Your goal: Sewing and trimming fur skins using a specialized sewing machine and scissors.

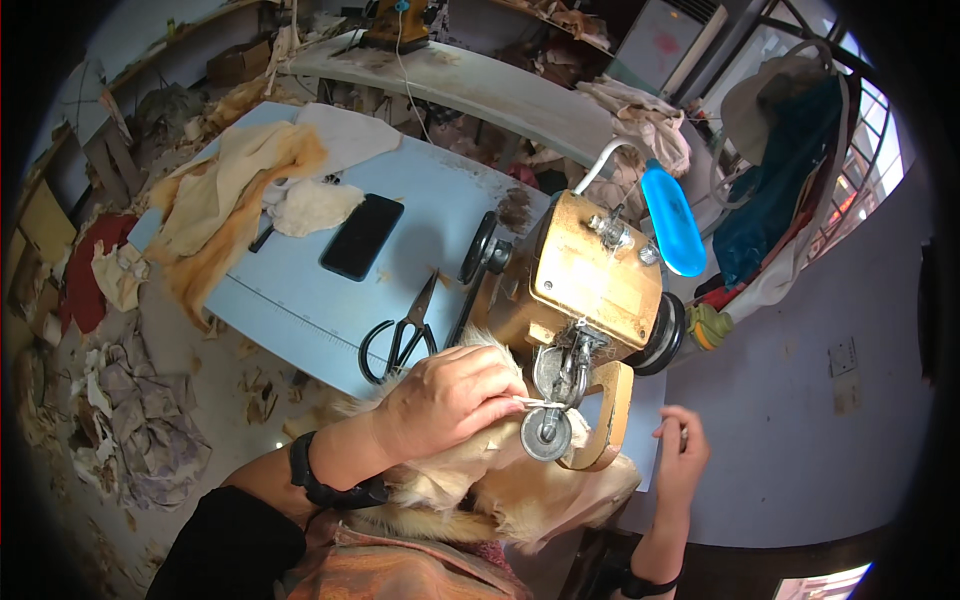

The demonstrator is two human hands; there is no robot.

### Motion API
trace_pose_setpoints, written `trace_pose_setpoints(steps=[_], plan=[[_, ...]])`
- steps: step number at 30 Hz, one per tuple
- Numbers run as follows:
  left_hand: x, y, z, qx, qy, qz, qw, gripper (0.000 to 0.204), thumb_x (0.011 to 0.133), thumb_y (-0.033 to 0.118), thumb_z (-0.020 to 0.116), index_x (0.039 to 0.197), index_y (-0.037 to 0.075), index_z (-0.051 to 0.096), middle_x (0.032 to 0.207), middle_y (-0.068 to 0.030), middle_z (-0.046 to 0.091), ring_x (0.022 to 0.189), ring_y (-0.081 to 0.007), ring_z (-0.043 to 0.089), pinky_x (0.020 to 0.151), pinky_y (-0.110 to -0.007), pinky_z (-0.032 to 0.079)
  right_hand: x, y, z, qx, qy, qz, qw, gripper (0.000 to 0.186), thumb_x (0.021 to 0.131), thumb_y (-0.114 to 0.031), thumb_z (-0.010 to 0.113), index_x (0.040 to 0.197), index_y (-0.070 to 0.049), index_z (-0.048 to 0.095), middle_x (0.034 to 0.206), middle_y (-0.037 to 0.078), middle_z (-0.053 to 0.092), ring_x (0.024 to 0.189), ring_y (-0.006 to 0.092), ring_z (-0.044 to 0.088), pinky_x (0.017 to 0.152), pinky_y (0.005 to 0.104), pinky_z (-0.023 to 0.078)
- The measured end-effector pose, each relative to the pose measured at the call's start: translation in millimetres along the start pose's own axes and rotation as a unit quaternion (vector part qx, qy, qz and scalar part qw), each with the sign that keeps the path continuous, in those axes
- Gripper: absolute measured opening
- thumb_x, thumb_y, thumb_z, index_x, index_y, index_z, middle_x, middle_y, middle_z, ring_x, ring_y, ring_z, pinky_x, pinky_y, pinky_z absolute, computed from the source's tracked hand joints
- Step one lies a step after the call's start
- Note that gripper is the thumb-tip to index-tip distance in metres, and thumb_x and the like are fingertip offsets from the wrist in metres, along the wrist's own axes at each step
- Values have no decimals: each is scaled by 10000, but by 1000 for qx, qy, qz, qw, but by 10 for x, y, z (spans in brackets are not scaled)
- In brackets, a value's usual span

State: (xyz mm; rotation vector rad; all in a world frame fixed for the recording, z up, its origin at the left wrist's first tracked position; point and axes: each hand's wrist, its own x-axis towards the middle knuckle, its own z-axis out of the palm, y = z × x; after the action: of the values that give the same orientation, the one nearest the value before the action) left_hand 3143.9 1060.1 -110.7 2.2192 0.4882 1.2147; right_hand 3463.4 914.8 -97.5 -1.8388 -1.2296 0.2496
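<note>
A tan fur sewing machine (590,255) stands at the table's edge, with round metal discs (546,433) at its front. My left hand (455,392) is closed in a pinch on the edge of a cream fur pelt (540,497), right beside the discs. The pinched edge runs in between the discs, and the rest of the pelt hangs below, over my lap. Off to the right of the machine, my right hand (682,445) is raised away from the pelt. Its fingers are curled together, and whatever may be in them is hidden.
Black-handled scissors (408,330) and a dark phone (362,237) lie on the blue tabletop (285,290). Pale and orange-brown hides (235,190) drape over its far left side. A blue lamp (674,220) juts out by the machine. Scraps litter the floor at left.
</note>
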Motion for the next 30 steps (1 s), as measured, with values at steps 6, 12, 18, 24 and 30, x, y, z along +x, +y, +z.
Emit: trace_pose_setpoints(steps=[6, 12, 18, 24, 30], plan=[[-27, -13, -13, -4, -4, -4, 1000, 92, 898, 100, 763, 964, 45, 729, 886, -98, 662, 823, -282, 659, 746, -377, 521, 513, -339, 342, -5, 41, -99, 994, 177, 1048, -171, 619, 988, -7, 646, 722, 30, 606, 617, 105, 519, 605, 306, 443], [-54, 6, 8, -39, -31, -26, 998, 95, 888, 71, 779, 969, 46, 737, 883, -88, 667, 800, -265, 662, 717, -362, 520, 811, -302, 173, 43, -92, -8, 995, 363, 1111, -296, 521, 853, -41, 545, 646, -9, 498, 574, 68, 453, 539, 270, 353], [-191, -52, -68, -32, -36, -69, 996, 108, 898, 60, 774, 993, 29, 732, 881, -98, 656, 786, -270, 645, 694, -351, 510, 866, -246, 314, 105, -63, -3, 993, 279, 1098, -280, 542, 934, -55, 567, 683, -14, 529, 602, 69, 471, 554, 264, 361], [-185, -14, -58, -41, -52, -54, 996, 103, 890, 57, 770, 977, 32, 719, 885, -104, 659, 797, -278, 649, 699, -355, 514, 865, -110, 155, 120, -121, 14, 985, 208, 1086, -252, 564, 972, -82, 600, 669, -43, 490, 578, 46, 427, 521, 236, 326], [-240, 24, -139, -15, -56, -64, 996, 107, 882, 62, 770, 977, 44, 724, 888, -104, 659, 796, -289, 652, 697, -356, 516, 845, -212, 485, 225, -23, 36, 973, 263, 1126, -303, 498, 1000, -92, 592, 698, -65, 450, 537, 21, 357, 479, 221, 286]])
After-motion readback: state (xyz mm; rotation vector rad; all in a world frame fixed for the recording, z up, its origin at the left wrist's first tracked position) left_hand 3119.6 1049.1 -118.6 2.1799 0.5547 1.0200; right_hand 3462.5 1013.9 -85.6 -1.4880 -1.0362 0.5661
